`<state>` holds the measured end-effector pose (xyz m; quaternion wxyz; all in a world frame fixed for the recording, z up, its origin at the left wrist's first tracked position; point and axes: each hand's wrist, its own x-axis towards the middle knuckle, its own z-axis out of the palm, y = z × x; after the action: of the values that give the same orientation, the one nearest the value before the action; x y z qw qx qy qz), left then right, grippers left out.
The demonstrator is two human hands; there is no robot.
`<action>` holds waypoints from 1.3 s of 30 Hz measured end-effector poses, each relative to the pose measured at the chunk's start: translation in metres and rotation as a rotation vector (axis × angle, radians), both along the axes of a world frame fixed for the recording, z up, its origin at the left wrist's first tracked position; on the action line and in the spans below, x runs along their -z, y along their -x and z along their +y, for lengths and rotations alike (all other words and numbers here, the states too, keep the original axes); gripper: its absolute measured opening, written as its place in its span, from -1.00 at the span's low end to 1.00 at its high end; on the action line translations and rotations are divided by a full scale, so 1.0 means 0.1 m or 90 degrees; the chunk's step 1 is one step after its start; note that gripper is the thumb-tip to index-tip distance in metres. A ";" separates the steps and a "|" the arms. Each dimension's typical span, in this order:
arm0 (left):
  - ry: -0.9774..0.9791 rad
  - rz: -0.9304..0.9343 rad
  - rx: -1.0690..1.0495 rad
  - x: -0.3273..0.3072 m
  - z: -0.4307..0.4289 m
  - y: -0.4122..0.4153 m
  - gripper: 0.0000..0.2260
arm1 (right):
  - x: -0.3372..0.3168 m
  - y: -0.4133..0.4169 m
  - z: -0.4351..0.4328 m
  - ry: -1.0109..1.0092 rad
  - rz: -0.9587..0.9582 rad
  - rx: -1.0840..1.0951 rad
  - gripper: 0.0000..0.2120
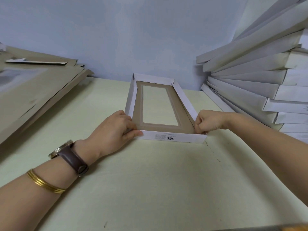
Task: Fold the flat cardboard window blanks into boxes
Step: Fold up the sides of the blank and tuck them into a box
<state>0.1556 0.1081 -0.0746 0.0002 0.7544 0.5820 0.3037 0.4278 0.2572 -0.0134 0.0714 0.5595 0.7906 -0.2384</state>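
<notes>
The box (173,138) lies on the bench (150,180) between the hands, its window panel facing down and its long walls running away from them. The left hand (115,129) pinches the near-left corner and the right hand (210,121) pinches the near-right corner, fingers curled tight. The near wall looks raised but not locked. To do this well, I would press both corners evenly, tuck each tab fully inside the side wall, and keep the wall square without buckling the window. Flat blanks (33,90) lie beyond the left hand, and finished boxes (250,77) are stacked beyond the right.
</notes>
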 end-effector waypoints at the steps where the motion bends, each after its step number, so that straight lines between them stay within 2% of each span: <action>1: 0.000 0.000 0.000 0.00 0.00 0.00 -0.73 | -0.01 0.00 -0.01 0.017 0.010 0.008 -0.81; 2: 0.000 0.000 0.000 0.00 0.00 0.00 -0.73 | -0.02 -0.01 -0.02 0.034 0.026 0.022 -0.79; 4: -0.002 0.001 0.001 0.00 0.00 0.00 -0.73 | -0.03 -0.02 -0.03 0.043 0.025 0.023 -0.91; 6: -0.001 0.007 0.001 0.00 0.00 0.00 -0.72 | -0.01 -0.04 -0.01 0.032 0.016 0.017 -0.81; 9: -0.005 0.002 0.002 0.00 0.00 0.00 -0.73 | 0.03 -0.03 -0.01 0.000 0.010 0.018 -0.93; 15: -0.009 0.000 0.000 0.00 0.00 -0.01 -0.73 | 0.08 0.05 -0.07 -0.054 -0.019 0.040 -0.81; 19: -0.020 0.000 0.005 0.00 0.00 0.00 -0.73 | 0.06 0.02 -0.04 -0.064 0.032 0.066 -0.86; 22: -0.023 0.002 0.004 0.01 0.00 0.00 -0.73 | 0.07 -0.03 -0.02 -0.072 0.084 0.079 -0.78; 26: -0.015 0.001 -0.001 0.01 0.01 0.00 -0.75 | 0.10 -0.05 -0.04 -0.083 0.069 0.056 -0.82; 30: -0.003 -0.015 -0.010 -0.01 0.00 -0.02 -0.76 | 0.17 -0.04 -0.04 -0.111 0.062 0.058 -0.76; 33: 0.021 -0.047 -0.034 -0.03 -0.01 -0.04 -0.67 | 0.23 -0.04 -0.03 -0.124 0.080 0.075 -0.76; 35: 0.055 -0.082 -0.054 -0.06 0.00 -0.06 -0.56 | 0.25 -0.05 -0.03 -0.116 0.102 0.084 -0.85; 39: 0.094 -0.087 -0.081 -0.06 0.02 -0.06 -0.57 | 0.30 -0.04 -0.03 -0.083 0.102 0.099 -0.85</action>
<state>0.1618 0.1103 -0.0683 0.0761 0.6913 0.6480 0.3106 0.4321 0.2537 -0.0431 -0.0470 0.6017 0.7618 -0.2352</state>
